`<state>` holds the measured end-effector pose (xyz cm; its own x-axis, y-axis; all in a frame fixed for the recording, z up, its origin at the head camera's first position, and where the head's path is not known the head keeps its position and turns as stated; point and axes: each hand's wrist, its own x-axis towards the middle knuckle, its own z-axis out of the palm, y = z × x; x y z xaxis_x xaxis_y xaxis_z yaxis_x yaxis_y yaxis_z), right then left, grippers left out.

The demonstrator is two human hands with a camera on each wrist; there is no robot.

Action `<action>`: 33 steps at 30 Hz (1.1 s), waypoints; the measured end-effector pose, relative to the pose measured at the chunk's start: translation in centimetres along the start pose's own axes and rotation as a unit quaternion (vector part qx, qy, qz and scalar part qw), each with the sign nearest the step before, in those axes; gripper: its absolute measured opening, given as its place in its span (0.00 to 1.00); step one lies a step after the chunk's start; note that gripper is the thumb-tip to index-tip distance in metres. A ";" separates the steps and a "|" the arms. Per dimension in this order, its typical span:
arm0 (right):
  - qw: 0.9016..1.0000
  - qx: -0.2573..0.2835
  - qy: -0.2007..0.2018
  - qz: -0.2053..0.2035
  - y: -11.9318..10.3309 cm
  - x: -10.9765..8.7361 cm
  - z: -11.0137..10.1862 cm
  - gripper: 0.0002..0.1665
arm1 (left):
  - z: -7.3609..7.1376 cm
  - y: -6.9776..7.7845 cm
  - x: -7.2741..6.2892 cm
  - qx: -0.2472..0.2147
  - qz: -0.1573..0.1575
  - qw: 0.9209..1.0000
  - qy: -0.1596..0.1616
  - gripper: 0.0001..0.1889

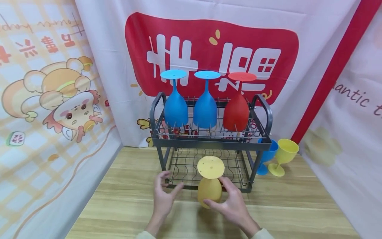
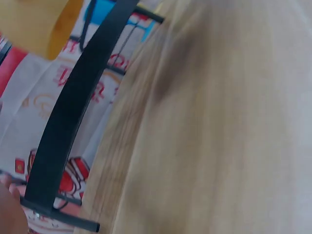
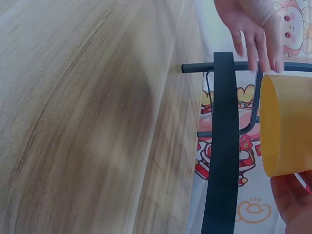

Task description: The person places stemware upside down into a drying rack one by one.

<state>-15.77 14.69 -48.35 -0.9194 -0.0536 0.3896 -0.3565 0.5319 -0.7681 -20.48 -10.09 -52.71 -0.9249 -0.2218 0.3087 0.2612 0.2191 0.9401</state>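
Note:
A yellow goblet (image 1: 210, 189), upside down with its round foot on top, is gripped round the bowl by my right hand (image 1: 231, 202). It hangs in front of the lower shelf of a black two-tier rack (image 1: 209, 143). The goblet's rim faces down in the head view; the right wrist view shows its open mouth (image 3: 271, 126) from the side. My left hand (image 1: 164, 196) holds nothing, its fingers spread near the rack's lower left front corner. On the upper shelf stand two blue goblets (image 1: 176, 111) and a red goblet (image 1: 236, 113), all inverted.
Right of the rack, a blue goblet (image 1: 267, 156) and a yellow goblet (image 1: 287, 151) stand upright on the wooden table (image 1: 292, 202). Wavy wire rows (image 1: 185, 166) line the lower shelf. Printed cloth (image 1: 101, 39) hangs behind and at both sides.

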 end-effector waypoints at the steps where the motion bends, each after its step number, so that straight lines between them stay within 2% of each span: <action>1: 1.000 -0.001 -0.001 -0.003 0.0 0.0 0.0 0.51 | -0.3 -0.2 0.4 -0.003 -0.012 1.000 0.024 0.40; 3: 1.000 -0.006 -0.001 -0.013 0.1 -0.2 0.1 0.49 | -0.7 -0.6 1.2 -0.009 -0.039 0.998 0.052 0.41; 5: 1.000 -0.012 -0.003 -0.025 0.2 -0.3 0.2 0.48 | -1.0 -0.9 1.9 -0.018 -0.066 0.996 0.054 0.42; 8: 0.999 -0.018 -0.002 -0.041 0.3 -0.4 0.3 0.47 | -1.2 -1.1 2.8 -0.037 -0.101 0.994 0.023 0.41; 11: 0.998 -0.019 0.006 -0.052 0.3 -0.4 0.3 0.48 | -1.1 -1.3 3.4 -0.050 -0.119 0.991 -0.018 0.37; 14: 0.998 -0.020 0.015 -0.058 0.3 -0.2 0.1 0.48 | -1.0 -1.5 3.6 -0.052 -0.125 0.990 -0.048 0.31; 17: 0.998 -0.023 0.019 -0.053 0.4 -0.1 0.0 0.48 | -1.0 -1.9 3.5 -0.059 -0.129 0.988 -0.060 0.29; 29: 1.000 -0.012 0.011 0.019 0.7 0.5 -0.4 0.51 | -0.9 -2.7 3.2 -0.078 -0.140 0.985 -0.058 0.28; 33: 1.000 0.003 0.018 0.026 1.0 1.0 -0.4 0.53 | -0.9 -2.6 3.3 -0.078 -0.141 0.986 -0.053 0.28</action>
<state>-16.98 15.48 -48.48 -0.9303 0.0039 0.3667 -0.3093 0.5287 -0.7904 -23.94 -12.25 -54.04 -0.9883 -0.1509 0.0225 0.0208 0.0129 0.9997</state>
